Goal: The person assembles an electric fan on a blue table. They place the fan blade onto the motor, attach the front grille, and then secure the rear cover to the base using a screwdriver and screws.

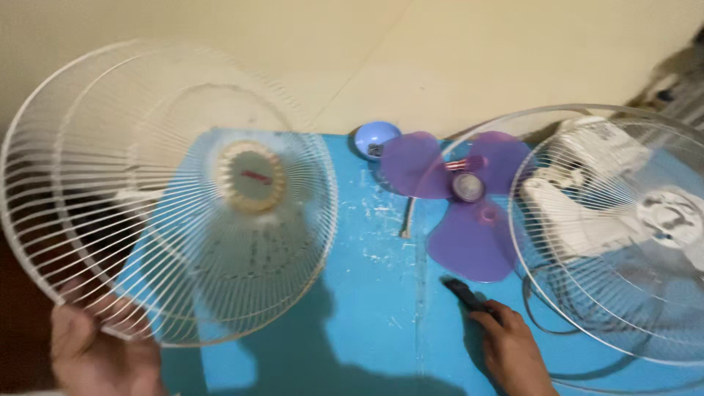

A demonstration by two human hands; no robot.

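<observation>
On the bench [374, 308], front grille [169, 191] left, fan blade [462, 202] centre, rear grille [623, 235] right, small bowl [376, 139] far behind the blade

This is looking like a room in a home, being used as a makeshift repair spot. A household fan is lying in pieces on a blue table [381, 293]: a white wire guard [147, 198], a purple blade [458, 202] and the motor body [587, 191] sitting behind a second guard [623, 293]. A plain cream wall [440, 51] is running close behind the table, with its paint chipping in places.
</observation>
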